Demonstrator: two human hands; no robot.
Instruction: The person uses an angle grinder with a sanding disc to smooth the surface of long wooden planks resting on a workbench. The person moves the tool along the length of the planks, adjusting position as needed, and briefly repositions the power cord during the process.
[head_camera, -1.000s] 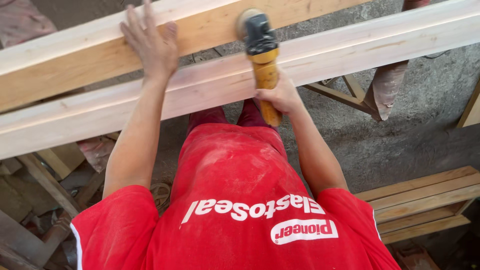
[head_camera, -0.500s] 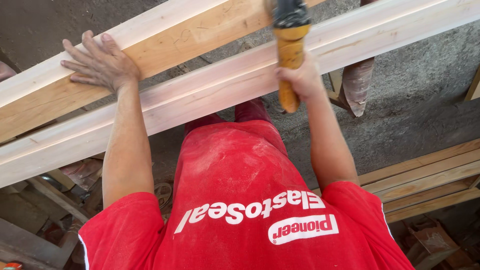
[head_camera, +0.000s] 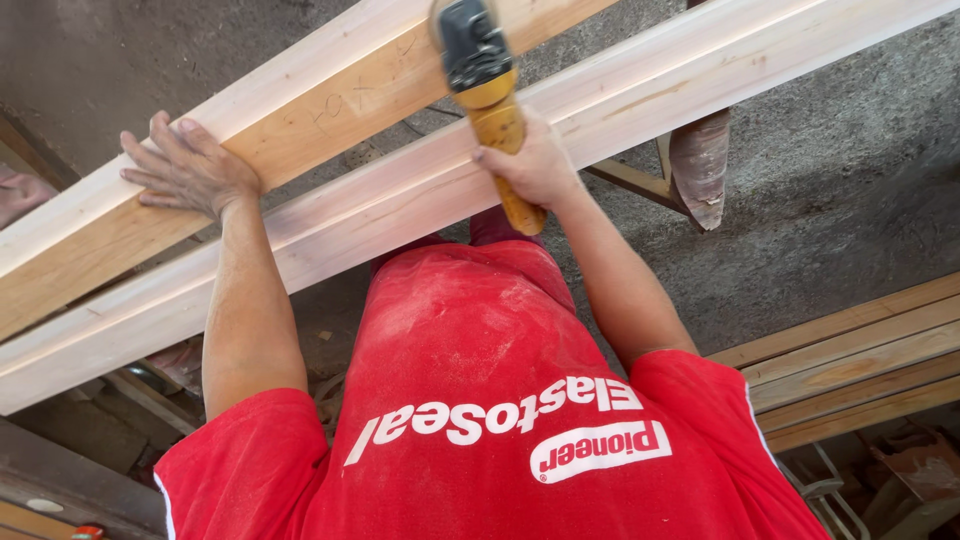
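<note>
My left hand lies flat, fingers spread, on the far pale wooden beam, near its left part. My right hand is closed round the yellow handle of a power sanding tool, whose dark grey head reaches over the far beam. The handle crosses above the near pale beam. Both beams run side by side, slanting from lower left to upper right. My red shirt, dusted with sawdust, fills the lower part of the view.
Several long boards are stacked at the lower right. A dusty wooden piece and a slat of a support stand under the beams on the grey concrete floor. Scrap wood lies at the lower left.
My left hand has slid left along the far beam. My right hand has pushed the tool forward, so its head now sits over the far beam.
</note>
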